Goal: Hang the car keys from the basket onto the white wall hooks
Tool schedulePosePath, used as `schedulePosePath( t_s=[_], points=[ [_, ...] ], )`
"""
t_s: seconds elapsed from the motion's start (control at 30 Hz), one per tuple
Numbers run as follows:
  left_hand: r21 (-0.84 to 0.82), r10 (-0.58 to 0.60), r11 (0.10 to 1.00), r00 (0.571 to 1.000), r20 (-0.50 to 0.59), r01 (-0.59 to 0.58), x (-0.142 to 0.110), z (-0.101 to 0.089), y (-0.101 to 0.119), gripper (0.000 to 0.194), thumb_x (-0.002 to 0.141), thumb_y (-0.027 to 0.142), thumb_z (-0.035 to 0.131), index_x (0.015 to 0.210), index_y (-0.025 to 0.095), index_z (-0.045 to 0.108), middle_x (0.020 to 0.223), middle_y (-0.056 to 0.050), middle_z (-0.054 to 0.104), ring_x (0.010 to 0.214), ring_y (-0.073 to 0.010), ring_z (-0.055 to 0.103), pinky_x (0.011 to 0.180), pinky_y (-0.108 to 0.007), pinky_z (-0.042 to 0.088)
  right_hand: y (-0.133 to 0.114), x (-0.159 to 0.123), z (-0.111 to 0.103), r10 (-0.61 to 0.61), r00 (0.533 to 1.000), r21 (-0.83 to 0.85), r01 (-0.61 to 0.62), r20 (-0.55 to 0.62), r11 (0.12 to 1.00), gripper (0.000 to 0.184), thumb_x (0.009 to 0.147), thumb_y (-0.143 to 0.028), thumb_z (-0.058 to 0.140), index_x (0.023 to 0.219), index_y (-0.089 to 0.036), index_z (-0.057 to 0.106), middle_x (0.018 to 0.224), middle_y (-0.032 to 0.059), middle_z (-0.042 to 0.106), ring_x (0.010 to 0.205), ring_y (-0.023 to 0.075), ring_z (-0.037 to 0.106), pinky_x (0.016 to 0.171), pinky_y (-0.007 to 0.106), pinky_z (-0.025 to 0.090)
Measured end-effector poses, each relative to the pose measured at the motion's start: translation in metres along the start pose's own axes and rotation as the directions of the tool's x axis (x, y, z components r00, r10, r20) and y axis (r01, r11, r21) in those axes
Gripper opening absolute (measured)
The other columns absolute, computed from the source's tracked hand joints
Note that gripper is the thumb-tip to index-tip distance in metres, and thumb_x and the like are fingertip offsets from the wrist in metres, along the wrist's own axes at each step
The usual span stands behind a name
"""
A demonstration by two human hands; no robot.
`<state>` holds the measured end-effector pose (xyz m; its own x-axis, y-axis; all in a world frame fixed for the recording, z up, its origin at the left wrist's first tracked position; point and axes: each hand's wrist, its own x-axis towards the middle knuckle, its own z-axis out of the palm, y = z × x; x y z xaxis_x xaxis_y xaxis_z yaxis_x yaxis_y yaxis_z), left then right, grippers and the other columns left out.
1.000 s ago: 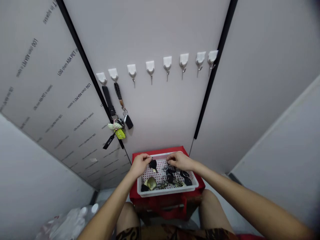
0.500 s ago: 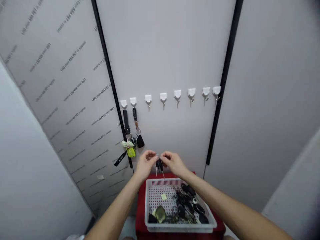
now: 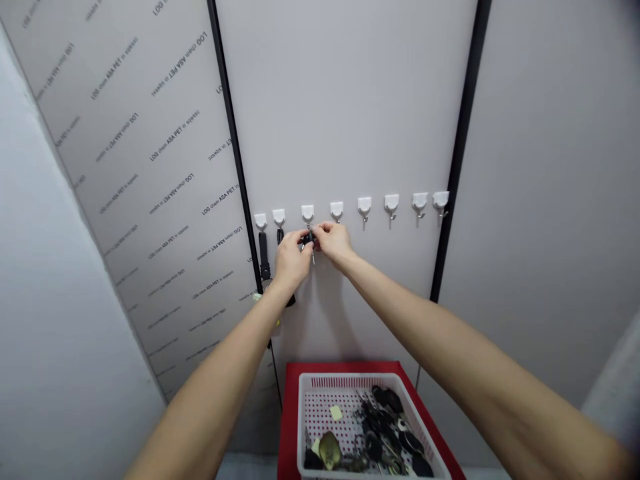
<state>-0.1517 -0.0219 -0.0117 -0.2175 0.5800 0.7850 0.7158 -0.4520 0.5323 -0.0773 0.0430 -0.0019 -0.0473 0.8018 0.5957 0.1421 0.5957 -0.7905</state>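
Note:
Both hands are raised to the wall, just below the third white hook (image 3: 307, 213) from the left. My left hand (image 3: 293, 257) pinches a small bunch of keys (image 3: 310, 239) with dark heads; a metal blade points down beneath the fingers. From the other side, my right hand (image 3: 334, 243) closes its fingertips on the same bunch near its top. Whether the key ring touches the hook is hidden by the fingers. On the first hook hangs a black strap keychain (image 3: 264, 257), and a dark braided one (image 3: 281, 236) on the second, both partly behind my left hand and forearm.
More white hooks (image 3: 391, 203) run in a row to the right. Below, a white plastic basket (image 3: 345, 381) with many dark keys and fobs (image 3: 383, 427) sits on a red surface (image 3: 293, 400). Black vertical strips (image 3: 235, 147) border the wall panel.
Both hands have risen from just above the basket to the third hook, carrying the keys. The camera view has shifted, so the hooks and basket appear lower.

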Motion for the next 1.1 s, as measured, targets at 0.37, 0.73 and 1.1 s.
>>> schedulePosePath(
  t_s=[0.37, 0.73, 1.1],
  points=[
    [0.034, -0.049, 0.998, 0.999, 0.010, 0.048, -0.016, 0.006, -0.013, 0.030, 0.062, 0.016, 0.046, 0.091, 0.013, 0.051, 0.087, -0.006, 0.054, 0.076, -0.0136, 0.049, 0.073, -0.027, 0.036, 0.017, -0.006, -0.007, -0.039, 0.998, -0.235, 0.051, 0.055, 0.971, 0.021, 0.066, -0.028, 0.039, 0.066, -0.013, 0.054, 0.055, 0.0007, 0.053, 0.053, 0.0090, 0.050, 0.055, 0.022, 0.039],
    [0.039, -0.333, 0.929, 0.787, 0.519, 0.367, -0.209, 0.053, -0.068, 0.024, 0.061, 0.014, 0.046, 0.085, 0.016, 0.052, 0.083, -0.005, 0.054, 0.075, -0.0134, 0.048, 0.069, -0.027, 0.037, 0.129, -0.180, -0.081, 0.246, 0.695, -0.413, 0.080, 0.675, 0.907, 0.009, 0.055, -0.018, 0.050, 0.059, -0.015, 0.058, 0.051, -0.0012, 0.055, 0.049, 0.0099, 0.046, 0.050, 0.020, 0.035],
    [0.138, -0.388, 0.871, 0.488, 0.782, 0.472, -0.253, 0.073, -0.067, 0.034, 0.055, 0.006, 0.046, 0.086, 0.018, 0.050, 0.059, 0.004, 0.048, 0.056, -0.0085, 0.044, 0.055, -0.020, 0.034, 0.157, -0.234, -0.110, 0.236, 0.674, -0.545, 0.290, 0.700, 0.787, 0.042, 0.053, -0.032, 0.056, 0.094, -0.023, 0.051, 0.095, 0.0036, 0.050, 0.089, 0.0181, 0.043, 0.078, 0.030, 0.031]
  ],
)
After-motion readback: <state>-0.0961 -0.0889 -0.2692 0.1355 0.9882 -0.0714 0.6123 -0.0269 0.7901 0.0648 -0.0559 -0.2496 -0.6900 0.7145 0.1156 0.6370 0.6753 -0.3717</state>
